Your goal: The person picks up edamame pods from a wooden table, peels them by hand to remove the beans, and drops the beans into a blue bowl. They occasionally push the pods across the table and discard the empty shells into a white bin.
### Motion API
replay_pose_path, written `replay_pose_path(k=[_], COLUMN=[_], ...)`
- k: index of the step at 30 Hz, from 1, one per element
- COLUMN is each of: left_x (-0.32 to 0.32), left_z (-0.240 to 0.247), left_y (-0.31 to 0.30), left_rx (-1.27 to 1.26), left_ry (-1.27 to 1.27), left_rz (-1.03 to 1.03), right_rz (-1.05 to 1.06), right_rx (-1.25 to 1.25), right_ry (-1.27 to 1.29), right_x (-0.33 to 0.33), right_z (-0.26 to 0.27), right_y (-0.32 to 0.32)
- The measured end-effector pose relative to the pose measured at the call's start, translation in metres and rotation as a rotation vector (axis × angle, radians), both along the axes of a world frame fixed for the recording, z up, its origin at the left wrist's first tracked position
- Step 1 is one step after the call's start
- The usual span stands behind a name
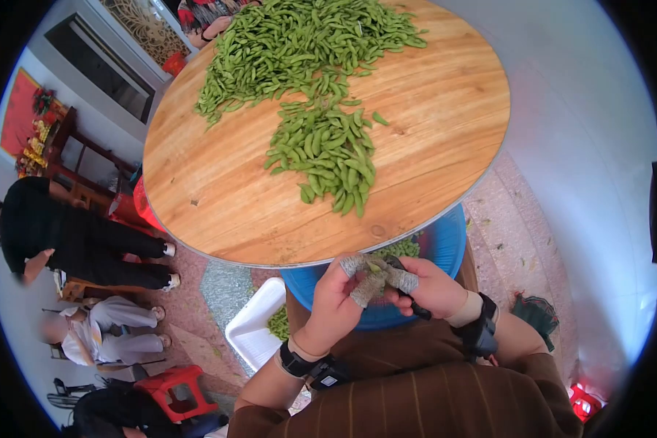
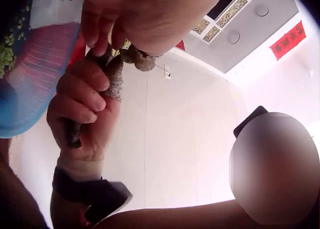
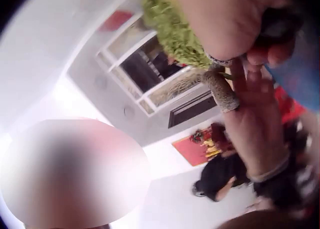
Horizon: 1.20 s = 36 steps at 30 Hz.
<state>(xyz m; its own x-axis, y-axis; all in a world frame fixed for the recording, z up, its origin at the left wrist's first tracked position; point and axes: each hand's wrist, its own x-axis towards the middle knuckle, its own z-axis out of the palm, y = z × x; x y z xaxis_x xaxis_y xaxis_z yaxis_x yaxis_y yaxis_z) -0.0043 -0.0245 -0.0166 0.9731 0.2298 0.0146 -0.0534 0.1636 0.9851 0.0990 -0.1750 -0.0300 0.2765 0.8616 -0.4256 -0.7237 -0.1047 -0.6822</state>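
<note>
Down at the left, a white tub (image 1: pixel 254 327) holds some green pods. Just right of it, the left hand (image 1: pixel 333 303) pinches an edamame pod (image 1: pixel 377 269) with its taped fingertips (image 1: pixel 363 290), below the near rim of the round wooden table (image 1: pixel 219 197). The right hand (image 1: pixel 434 288) meets the same pod, its lower fingers curled round a dark-handled tool (image 1: pixel 418 312). Behind both hands sits a blue basin (image 1: pixel 449 244).
</note>
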Motion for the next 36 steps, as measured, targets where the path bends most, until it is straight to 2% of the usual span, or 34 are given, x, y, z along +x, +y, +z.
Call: replay_pose_path(k=[1, 2, 4, 5, 7, 11, 17, 23, 25, 26, 28, 29, 31, 32, 34, 35, 36], left_x=[-0.001, -0.003, -0.007, -0.007, -0.005, -0.004, -0.005, -0.008, -0.012, -0.012, -0.012, -0.014, -0.016, -0.013, -0.008, -0.007, -0.006], left_z=[0.002, 0.001, -0.005, -0.009, -0.014, -0.016, -0.015, -0.018, -0.028, -0.025, -0.018, -0.019, -0.024, -0.026, -0.031, -0.034, -0.036], left_y=[0.0, 0.003, 0.01, 0.01, 0.008, 0.004, 0.005, 0.0, 0.004, 0.006, 0.01, 0.01, 0.013, 0.013, 0.009, 0.008, 0.008], left_rx=[-0.141, -0.14, -0.138, -0.141, -0.112, -0.105, -0.108, 0.01, 0.496, 0.494, -0.212, -0.217, -1.018, -1.018, -1.065, -1.07, -0.94], left_ry=[0.075, 0.078, 0.354, 0.356, 0.296, 0.249, 0.286, 0.215, 0.028, 0.028, 0.335, 0.332, 0.323, 0.313, 0.42, 0.416, 0.436], left_rz=[0.036, 0.038, 0.011, 0.011, 0.0, 0.015, -0.001, 0.062, 0.056, 0.056, -0.15, -0.144, -0.364, -0.362, -0.248, -0.246, -0.158], right_rz=[0.047, 0.048, 0.002, 0.004, -0.009, 0.014, 0.039, 0.06, -0.036, -0.035, 0.187, 0.195, 0.107, 0.114, -0.026, -0.019, 0.026], right_rx=[-0.114, -0.113, -0.16, -0.162, -0.107, -0.059, -0.04, -0.052, 0.128, 0.126, -0.007, -0.01, 0.146, 0.146, 0.04, 0.039, -0.095], right_ry=[-0.331, -0.328, -0.853, -0.852, -1.074, -1.181, -1.115, -0.952, -1.082, -1.083, -0.359, -0.361, -0.249, -0.256, -1.477, -1.478, -1.482], right_x=[-0.001, -0.001, -0.002, -0.002, -0.002, -0.001, -0.002, -0.001, 0.003, 0.005, 0.009, 0.007, 0.0, 0.0, -0.001, -0.001, 0.001], right_z=[0.002, 0.003, 0.005, 0.008, 0.014, 0.007, 0.009, 0.003, -0.011, -0.006, 0.008, 0.006, -0.006, -0.014, -0.034, -0.045, -0.056], right_y=[0.0, -0.002, -0.007, -0.008, -0.009, -0.012, -0.013, -0.011, -0.008, -0.011, -0.016, -0.017, -0.017, -0.014, -0.009, -0.011, -0.014])
